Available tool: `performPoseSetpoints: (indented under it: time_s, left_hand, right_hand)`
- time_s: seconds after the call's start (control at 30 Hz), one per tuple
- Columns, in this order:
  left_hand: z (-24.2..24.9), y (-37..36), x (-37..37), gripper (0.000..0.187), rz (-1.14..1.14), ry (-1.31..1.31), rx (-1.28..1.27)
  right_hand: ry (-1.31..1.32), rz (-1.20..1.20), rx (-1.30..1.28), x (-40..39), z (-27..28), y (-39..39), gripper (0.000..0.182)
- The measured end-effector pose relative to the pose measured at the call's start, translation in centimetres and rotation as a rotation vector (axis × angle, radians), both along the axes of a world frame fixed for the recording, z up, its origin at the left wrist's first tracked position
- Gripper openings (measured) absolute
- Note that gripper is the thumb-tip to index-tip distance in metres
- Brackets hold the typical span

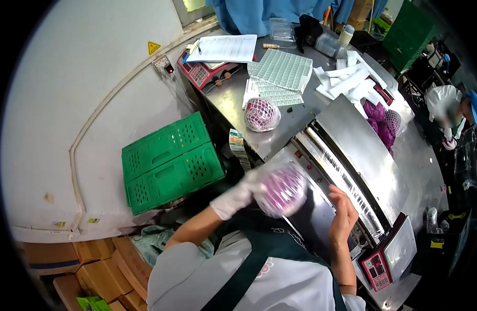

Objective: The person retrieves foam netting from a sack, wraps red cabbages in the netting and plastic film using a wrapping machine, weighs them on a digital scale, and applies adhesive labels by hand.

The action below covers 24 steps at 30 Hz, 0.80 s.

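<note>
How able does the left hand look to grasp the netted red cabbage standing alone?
Probably not yet: the left hand seems occupied with another red cabbage. Otherwise, the way to the netted red cabbage looks free.

Green perforated plastic crates (172, 163) stand by the white wall (46, 124) — brown cardboard boxes (101, 272) below, a blue fabric curtain (264, 18) beyond the surface (225, 98).

The wall (46, 129) is white, with a thin pale strip (93, 115) running down it and a small yellow triangle sign (153, 47). Blue curtains (280, 11) hang past the far edge of the shiny metal counter (422, 155). A bit of bright window (195, 4) shows beside them. Brown boxes (101, 273) sit low by the wall.
</note>
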<state>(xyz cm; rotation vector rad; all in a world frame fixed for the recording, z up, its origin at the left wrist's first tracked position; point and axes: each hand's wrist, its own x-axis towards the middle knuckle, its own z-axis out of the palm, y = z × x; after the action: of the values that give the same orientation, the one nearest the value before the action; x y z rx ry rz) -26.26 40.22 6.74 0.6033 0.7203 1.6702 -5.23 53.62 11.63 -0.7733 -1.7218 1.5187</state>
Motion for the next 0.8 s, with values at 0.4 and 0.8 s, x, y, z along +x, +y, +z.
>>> performPoseSetpoints:
  time_s: [0.4,0.8]
  left_hand:
    - [-11.7,6.1,-26.9,0.052,1.118,0.556,-0.493]
    - [-11.4,8.1,-25.5,0.066,1.043,0.764,-0.391]
  right_hand:
    - [-0.398,0.248,0.287,-1.5,4.7,2.8,0.016]
    - [-0.625,0.411,0.486,-21.1,1.9,22.8,0.020]
